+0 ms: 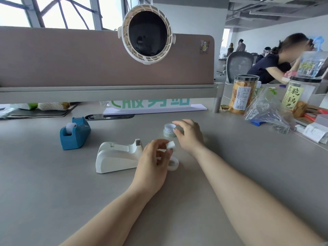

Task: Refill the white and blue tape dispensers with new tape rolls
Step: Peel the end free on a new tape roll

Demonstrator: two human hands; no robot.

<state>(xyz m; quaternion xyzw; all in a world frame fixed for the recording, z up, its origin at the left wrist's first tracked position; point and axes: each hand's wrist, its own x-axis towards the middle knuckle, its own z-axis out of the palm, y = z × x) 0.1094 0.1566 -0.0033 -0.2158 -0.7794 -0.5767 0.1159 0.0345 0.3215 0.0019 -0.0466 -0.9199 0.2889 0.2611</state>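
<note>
A white tape dispenser [117, 155] lies on the grey desk [230, 166] with its roll slot bare. Left of it and farther back stands a blue tape dispenser [75, 134] with a roll in it. My left hand [154, 162] pinches a small white spool core [170, 145] just right of the white dispenser. A clear tape roll [174, 163] lies on the desk under that hand, partly hidden. My right hand [189, 134] hovers with fingers apart at a second tape roll [168, 130] that stands behind; whether it touches the roll I cannot tell.
A desk divider [106, 59] with a hanging round white fan [147, 34] closes off the back. Snack jars [243, 94], a plastic bag [266, 109] and boxes crowd the right side. A dark cable slot [109, 116] sits behind the dispensers. A person sits at the far right.
</note>
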